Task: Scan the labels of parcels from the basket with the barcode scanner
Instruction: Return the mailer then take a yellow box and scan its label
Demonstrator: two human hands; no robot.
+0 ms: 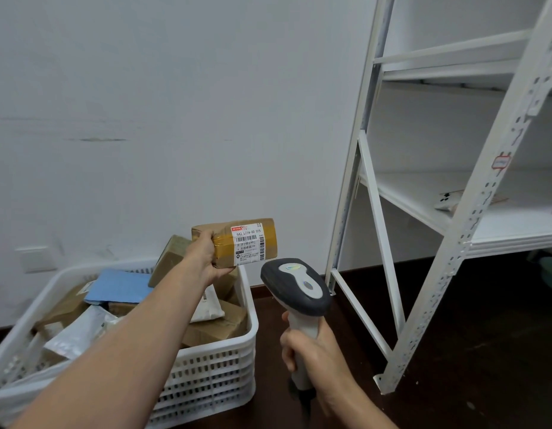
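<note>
My left hand holds a small brown taped parcel up above the basket's far right corner, its white barcode label turned toward me. My right hand grips the handle of a grey and white barcode scanner, whose head sits just below and right of the parcel, pointing toward the label. The white plastic basket at lower left holds several parcels: brown boxes, white and silver mailers and a blue envelope.
A white metal shelving rack stands on the right, close to the scanner, with a flat white item on its middle shelf. A white wall is behind, with a wall plate low at left. The floor is dark.
</note>
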